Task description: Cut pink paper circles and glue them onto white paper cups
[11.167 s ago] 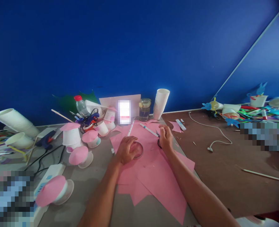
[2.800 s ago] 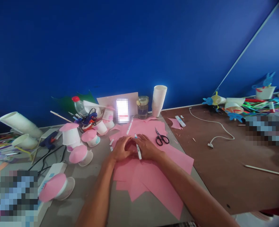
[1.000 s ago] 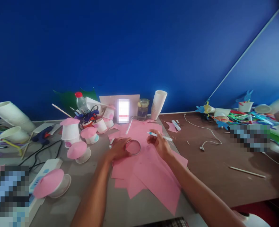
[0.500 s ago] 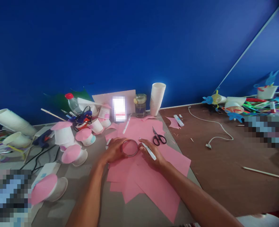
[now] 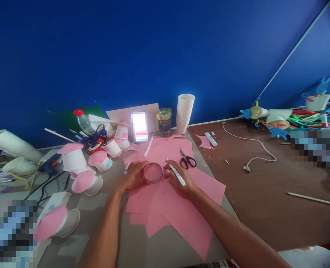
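Observation:
Sheets of pink paper (image 5: 178, 212) lie fanned out on the grey table (image 5: 103, 238) before me. On top of them sits a round clear ring-shaped lid (image 5: 152, 172). My left hand (image 5: 133, 176) grips the ring's left rim, fingers curled against it. My right hand (image 5: 178, 179) is closed on a white pen (image 5: 177, 175), its tip at the ring's right edge. Black scissors (image 5: 186, 160) lie on the paper just beyond my right hand.
White paper cups topped with pink discs (image 5: 82, 182) crowd the left, beside a glue gun (image 5: 51, 163) and cables. A cup stack (image 5: 184, 113), a glass jar (image 5: 165, 122) and a bottle (image 5: 82, 120) stand at the back. A brown table (image 5: 265, 193) on the right carries a white cable (image 5: 251, 149).
One second ago my right hand held the pen up in the air, away from the ring. It has come down to the ring's right edge. My left hand stays on the ring.

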A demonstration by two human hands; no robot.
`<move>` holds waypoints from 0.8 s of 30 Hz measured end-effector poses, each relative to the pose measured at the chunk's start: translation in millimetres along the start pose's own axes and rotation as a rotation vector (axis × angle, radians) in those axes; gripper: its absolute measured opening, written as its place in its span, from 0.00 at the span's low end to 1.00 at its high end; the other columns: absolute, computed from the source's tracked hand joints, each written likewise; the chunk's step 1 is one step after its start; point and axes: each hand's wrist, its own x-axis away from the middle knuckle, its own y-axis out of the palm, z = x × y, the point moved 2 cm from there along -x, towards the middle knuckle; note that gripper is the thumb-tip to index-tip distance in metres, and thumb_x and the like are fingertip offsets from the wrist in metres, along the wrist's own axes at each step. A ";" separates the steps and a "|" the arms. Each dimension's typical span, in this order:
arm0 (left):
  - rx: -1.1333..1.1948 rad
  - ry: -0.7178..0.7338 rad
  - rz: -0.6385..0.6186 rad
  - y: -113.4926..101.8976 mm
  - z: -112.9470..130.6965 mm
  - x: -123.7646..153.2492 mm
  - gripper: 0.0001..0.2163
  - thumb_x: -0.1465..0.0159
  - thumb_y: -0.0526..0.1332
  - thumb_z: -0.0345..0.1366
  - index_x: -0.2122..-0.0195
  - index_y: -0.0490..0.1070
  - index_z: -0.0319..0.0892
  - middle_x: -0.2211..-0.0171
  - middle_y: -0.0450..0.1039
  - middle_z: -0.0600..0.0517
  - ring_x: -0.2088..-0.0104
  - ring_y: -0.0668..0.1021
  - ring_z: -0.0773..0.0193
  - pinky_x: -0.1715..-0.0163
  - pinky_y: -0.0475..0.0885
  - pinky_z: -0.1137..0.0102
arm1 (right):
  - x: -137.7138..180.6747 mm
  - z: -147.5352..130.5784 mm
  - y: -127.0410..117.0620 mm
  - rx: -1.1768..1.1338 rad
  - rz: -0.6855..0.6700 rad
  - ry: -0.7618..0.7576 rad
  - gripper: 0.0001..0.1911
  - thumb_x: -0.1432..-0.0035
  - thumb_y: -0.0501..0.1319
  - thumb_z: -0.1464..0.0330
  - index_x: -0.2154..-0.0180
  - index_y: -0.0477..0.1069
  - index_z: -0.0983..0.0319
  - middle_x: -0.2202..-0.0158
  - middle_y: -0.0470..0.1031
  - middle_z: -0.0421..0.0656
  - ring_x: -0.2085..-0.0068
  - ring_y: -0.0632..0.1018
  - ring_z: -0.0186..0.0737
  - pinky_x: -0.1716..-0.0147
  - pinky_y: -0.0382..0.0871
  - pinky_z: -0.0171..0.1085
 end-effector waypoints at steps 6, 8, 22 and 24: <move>0.050 -0.005 -0.009 2.7 -4.8 0.4 0.31 0.50 0.67 0.42 0.44 0.62 0.50 0.41 0.64 0.51 0.41 0.63 0.53 0.41 0.57 0.60 | -0.5 -2.6 0.3 0.037 -0.078 -0.058 0.20 0.40 0.57 0.58 0.49 0.65 0.59 0.60 0.75 0.48 0.64 0.77 0.40 0.67 0.70 0.37; 0.063 -0.006 -0.010 1.6 -4.7 0.6 0.31 0.50 0.68 0.41 0.44 0.62 0.50 0.42 0.64 0.50 0.41 0.64 0.53 0.42 0.57 0.60 | -0.6 -3.2 0.1 0.048 -0.072 -0.052 0.20 0.41 0.58 0.58 0.49 0.65 0.59 0.59 0.75 0.48 0.63 0.77 0.41 0.67 0.70 0.36; 0.064 -0.004 0.000 0.4 -6.2 1.4 0.31 0.51 0.68 0.41 0.44 0.63 0.49 0.42 0.65 0.49 0.42 0.65 0.52 0.41 0.58 0.59 | 1.9 -6.0 0.6 -0.042 -0.049 0.045 0.20 0.39 0.56 0.59 0.47 0.63 0.57 0.56 0.71 0.47 0.65 0.76 0.37 0.73 0.69 0.33; 0.064 -0.007 -0.009 -1.1 -3.8 1.4 0.31 0.50 0.68 0.41 0.44 0.63 0.48 0.42 0.64 0.49 0.41 0.65 0.52 0.41 0.57 0.59 | 1.7 -5.3 0.0 -0.074 -0.036 0.053 0.20 0.38 0.55 0.59 0.46 0.61 0.57 0.54 0.70 0.47 0.65 0.76 0.37 0.74 0.69 0.33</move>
